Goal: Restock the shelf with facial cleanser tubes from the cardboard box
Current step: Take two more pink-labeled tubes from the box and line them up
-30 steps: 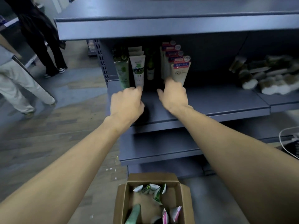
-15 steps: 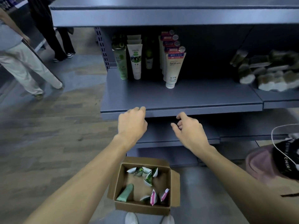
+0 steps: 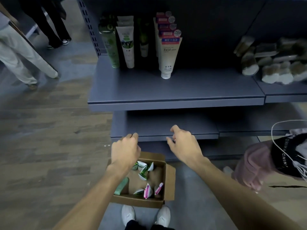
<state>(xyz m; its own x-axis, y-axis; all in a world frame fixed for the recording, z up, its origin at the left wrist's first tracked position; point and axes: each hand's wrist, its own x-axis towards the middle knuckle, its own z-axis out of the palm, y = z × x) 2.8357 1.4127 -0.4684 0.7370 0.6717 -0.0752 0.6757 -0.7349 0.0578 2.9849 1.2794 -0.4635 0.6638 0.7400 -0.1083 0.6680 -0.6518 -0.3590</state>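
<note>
An open cardboard box (image 3: 169, 180) sits on the floor by my feet, holding several cleanser tubes: green-and-white ones (image 3: 143, 168), a pale green one (image 3: 122, 185) and pink-and-white ones (image 3: 147, 190). On the grey shelf (image 3: 174, 90) stand rows of tubes: a green one (image 3: 110, 47), a white one with green print (image 3: 127, 45) and a cream "Facial" tube (image 3: 167, 55) fronting its row. My left hand (image 3: 125, 151) hovers over the box's far left corner, fingers loosely curled, holding nothing. My right hand (image 3: 183, 143) hangs above and right of the box, fingers relaxed, empty.
Brown fluffy items (image 3: 272, 63) lie on the shelf's right section. A lower shelf (image 3: 166, 130) juts out just beyond my hands. A pink and black bundle with a white cord (image 3: 274, 156) sits at right. Two people (image 3: 25, 52) stand on the wooden floor at left.
Both hands have drawn back from the tubes on the shelf and dropped to just above the box. The view has tilted downward, bringing the box and my shoes into sight.
</note>
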